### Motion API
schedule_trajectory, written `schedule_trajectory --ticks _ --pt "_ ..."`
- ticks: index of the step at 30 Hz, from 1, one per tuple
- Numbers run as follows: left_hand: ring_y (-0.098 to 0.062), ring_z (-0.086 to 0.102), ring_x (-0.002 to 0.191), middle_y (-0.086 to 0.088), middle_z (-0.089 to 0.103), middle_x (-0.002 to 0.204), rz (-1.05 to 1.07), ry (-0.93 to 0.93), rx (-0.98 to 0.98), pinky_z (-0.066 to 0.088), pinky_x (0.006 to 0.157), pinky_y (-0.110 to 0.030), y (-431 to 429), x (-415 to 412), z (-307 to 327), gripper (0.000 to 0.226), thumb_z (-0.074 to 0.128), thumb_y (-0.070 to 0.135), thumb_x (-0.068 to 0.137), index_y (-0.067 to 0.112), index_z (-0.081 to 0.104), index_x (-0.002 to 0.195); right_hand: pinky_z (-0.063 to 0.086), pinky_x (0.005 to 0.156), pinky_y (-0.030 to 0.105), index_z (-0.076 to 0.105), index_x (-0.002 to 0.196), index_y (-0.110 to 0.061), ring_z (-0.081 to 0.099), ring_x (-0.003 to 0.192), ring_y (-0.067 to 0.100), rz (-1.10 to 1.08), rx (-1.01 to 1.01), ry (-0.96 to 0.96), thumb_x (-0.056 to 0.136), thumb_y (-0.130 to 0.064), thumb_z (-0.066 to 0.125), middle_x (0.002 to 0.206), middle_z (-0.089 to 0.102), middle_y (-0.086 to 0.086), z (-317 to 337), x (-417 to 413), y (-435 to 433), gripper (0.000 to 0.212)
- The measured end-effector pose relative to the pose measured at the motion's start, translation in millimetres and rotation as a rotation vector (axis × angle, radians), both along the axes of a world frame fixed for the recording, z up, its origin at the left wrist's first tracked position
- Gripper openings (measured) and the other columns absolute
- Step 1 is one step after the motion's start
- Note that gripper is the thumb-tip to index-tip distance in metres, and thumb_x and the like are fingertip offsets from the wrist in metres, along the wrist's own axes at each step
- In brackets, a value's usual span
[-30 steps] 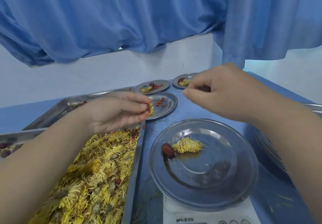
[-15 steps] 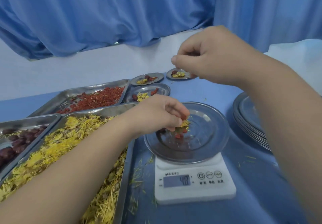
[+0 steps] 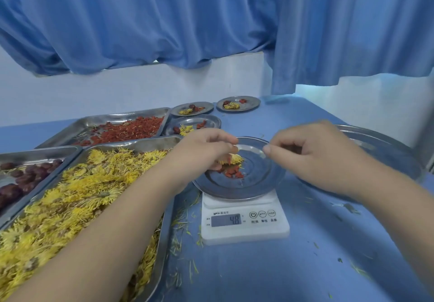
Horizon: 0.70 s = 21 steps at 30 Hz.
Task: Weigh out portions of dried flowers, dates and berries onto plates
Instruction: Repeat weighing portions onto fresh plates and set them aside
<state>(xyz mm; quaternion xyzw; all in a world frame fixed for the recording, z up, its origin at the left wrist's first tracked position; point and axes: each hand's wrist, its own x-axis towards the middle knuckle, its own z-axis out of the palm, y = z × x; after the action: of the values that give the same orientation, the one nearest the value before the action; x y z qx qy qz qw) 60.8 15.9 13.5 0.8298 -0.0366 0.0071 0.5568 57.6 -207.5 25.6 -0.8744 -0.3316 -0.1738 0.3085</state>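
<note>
Plate (image 3: 258, 185), round steel: sat atop scale.
Scale (image 3: 245, 231), white: stood on blue table (image 3: 270, 276); showed 48 on display.
Dried flower (image 3: 233, 159), yellow: lay left of centre on plate, touching berries.
Berries (image 3: 234, 174), red, small heap: lay on plate just nearer than flower.
Left hand (image 3: 202, 152): hung over plate's left part; fingers (image 3: 224, 148) bent downward, bunched narrow, tips at flower. Could not tell pinching from mere touching.
Right hand (image 3: 314, 158): hovered at plate's far right rim; fingers curled into palm, thumb tip pressed to forefinger tip. Could not tell whether anything was held, or whether rim was touched.
Flower tray (image 3: 162, 142): lay just left of scale, heaped yellow.
Berry tray (image 3: 122, 115): lay behind flower tray.
Date tray (image 3: 40, 152): lay far left.
Filled plates (image 3: 252, 104), three: sat beyond scale, each bearing flower, date, berries.
Stack of plates (image 3: 387, 153): stood right of scale, partly behind right wrist.
</note>
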Motion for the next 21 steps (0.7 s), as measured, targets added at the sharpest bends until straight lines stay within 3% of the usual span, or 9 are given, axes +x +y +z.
schedule_trajectory --ticks 5,9,13,17,21 --pt "-0.010 0.073 0.083 0.002 0.076 0.093 0.059 0.006 0.023 0.058 0.078 -0.029 0.7 -7.8 1.1 0.014 0.069 0.019 0.088 0.025 0.069 0.100 0.032 0.049 0.018 0.058 0.061 -0.014 0.040 0.049 0.009 -0.051 0.021 0.060 0.088 -0.032 0.058 0.053 0.047 -0.002 -38.4 -1.1 -8.4 0.032" --pt "-0.006 0.072 0.083 0.004 0.075 0.094 0.088 -0.034 0.090 0.058 0.079 -0.027 -1.8 -14.4 3.9 0.012 0.067 0.021 0.090 0.027 0.069 0.100 0.034 0.049 0.024 0.055 0.059 -0.021 0.044 0.052 0.011 -0.089 0.022 0.022 0.088 -0.037 0.055 0.052 0.049 -0.006 -40.6 -1.1 -7.2 0.033" --pt "-0.008 0.072 0.083 0.005 0.075 0.087 0.120 -0.112 0.096 0.058 0.080 -0.030 3.4 -29.0 5.0 0.015 0.065 0.023 0.090 0.032 0.066 0.102 0.034 0.049 0.022 0.059 0.062 -0.028 0.049 0.053 0.006 -0.141 0.062 0.071 0.086 -0.041 0.055 0.054 0.054 -0.013 -42.2 -1.9 -5.9 0.027" --pt "-0.006 0.071 0.085 0.011 0.074 0.082 0.180 -0.118 0.011 0.056 0.086 -0.038 10.1 -42.4 -1.7 0.013 0.062 0.028 0.092 0.034 0.067 0.103 0.047 0.056 0.028 0.054 0.069 -0.029 0.056 0.047 0.005 -0.228 0.087 0.199 0.084 -0.042 0.057 0.056 0.062 -0.008 -48.5 1.2 -1.9 0.021" --pt "-0.012 0.072 0.081 0.005 0.072 0.095 0.334 -0.093 -0.143 0.055 0.090 -0.044 15.4 -47.8 -11.0 0.012 0.060 0.023 0.093 0.029 0.070 0.097 0.045 0.056 0.029 0.047 0.076 -0.022 0.062 0.040 0.012 -0.296 0.125 0.340 0.087 -0.035 0.056 0.057 0.067 -0.006 -54.6 5.3 0.5 0.019"
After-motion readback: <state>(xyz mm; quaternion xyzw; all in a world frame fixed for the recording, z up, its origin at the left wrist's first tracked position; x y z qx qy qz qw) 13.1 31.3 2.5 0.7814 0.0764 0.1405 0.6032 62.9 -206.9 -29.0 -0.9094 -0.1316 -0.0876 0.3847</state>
